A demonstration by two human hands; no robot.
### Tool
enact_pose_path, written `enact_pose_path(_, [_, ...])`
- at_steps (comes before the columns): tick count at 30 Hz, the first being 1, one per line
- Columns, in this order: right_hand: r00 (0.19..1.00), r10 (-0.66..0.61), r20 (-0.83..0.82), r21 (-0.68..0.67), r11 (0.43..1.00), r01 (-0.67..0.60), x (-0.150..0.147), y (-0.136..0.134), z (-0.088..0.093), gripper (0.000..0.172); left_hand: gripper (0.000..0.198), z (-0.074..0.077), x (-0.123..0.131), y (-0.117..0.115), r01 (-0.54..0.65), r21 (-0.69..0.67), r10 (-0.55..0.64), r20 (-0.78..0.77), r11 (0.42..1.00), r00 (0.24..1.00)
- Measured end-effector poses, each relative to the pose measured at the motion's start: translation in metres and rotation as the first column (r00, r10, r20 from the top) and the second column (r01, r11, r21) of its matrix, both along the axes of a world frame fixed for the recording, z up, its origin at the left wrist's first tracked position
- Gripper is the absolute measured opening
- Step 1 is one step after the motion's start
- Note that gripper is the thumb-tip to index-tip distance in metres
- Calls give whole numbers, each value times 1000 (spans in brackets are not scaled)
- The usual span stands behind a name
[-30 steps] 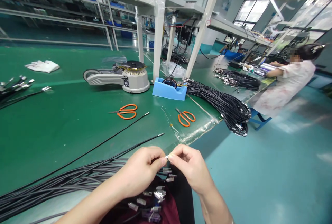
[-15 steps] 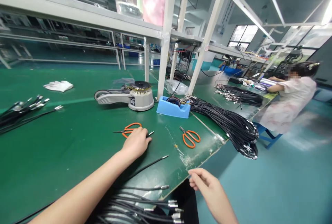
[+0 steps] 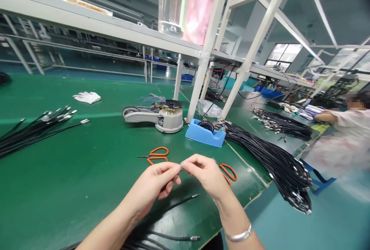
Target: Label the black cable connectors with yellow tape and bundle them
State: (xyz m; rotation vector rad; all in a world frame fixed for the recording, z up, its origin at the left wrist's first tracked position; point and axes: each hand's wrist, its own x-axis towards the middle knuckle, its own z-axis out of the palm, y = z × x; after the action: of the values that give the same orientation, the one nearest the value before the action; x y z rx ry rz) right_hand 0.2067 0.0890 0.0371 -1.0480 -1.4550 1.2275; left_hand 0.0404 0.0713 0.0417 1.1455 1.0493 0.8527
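Note:
My left hand [image 3: 163,178] and my right hand [image 3: 206,173] meet above the green table, closed in pinches with their fingertips together. A small silver cable end [image 3: 181,167] shows between them; the rest of that cable is hidden by my left hand. Orange-handled scissors [image 3: 157,155] lie just beyond my left hand. A second orange-handled pair of scissors [image 3: 228,173] is partly covered by my right hand. Below my hands lie loose black cables with metal tips, among them one cable [image 3: 182,201] pointing right.
Farther back stand a grey round tape dispenser [image 3: 169,117] and a blue tape dispenser [image 3: 206,134]. A thick black cable bundle [image 3: 266,157] hangs over the right edge. At left are more cables [image 3: 43,124] and a white glove [image 3: 87,97]. A person [image 3: 341,138] sits at right.
My left hand has lifted off the table near the scissors with a cable end. My right hand has come up from the table edge to meet it. The view has shifted left.

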Motion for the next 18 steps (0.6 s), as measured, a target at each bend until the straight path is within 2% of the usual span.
enact_pose_path(3, [1000,-27,-12,34,999,28,-2,-3,1,13,35,4,-1,-2,-28,9,29,-48,1000,998])
enact_pose_path(7, [987,-141,-76,-20,990,140,-3,-6,-3,14,31,-1,-9,-3,82,-27,-83,-43,996,996])
enact_pose_path(9, [985,-147,-90,-45,989,144,-5,-7,-4,15,25,-4,-10,-6,58,-16,-59,-81,998,995])
enact_pose_path(12, [992,-95,-79,-57,994,91,-7,-9,-5,19,25,-8,-7,-12,-61,146,90,-204,987,975])
enact_pose_path(15, [997,-4,-78,-85,996,-3,-3,4,-4,28,23,-12,-3,-15,-93,345,193,-269,934,943])
enact_pose_path(16, [996,-11,-93,-112,994,1,0,15,-2,32,22,-14,-3,-15,-99,388,218,-277,917,936])
enact_pose_path(18, [985,-116,-127,-186,978,91,4,44,5,32,23,-20,-2,-15,-101,442,246,-283,891,927])
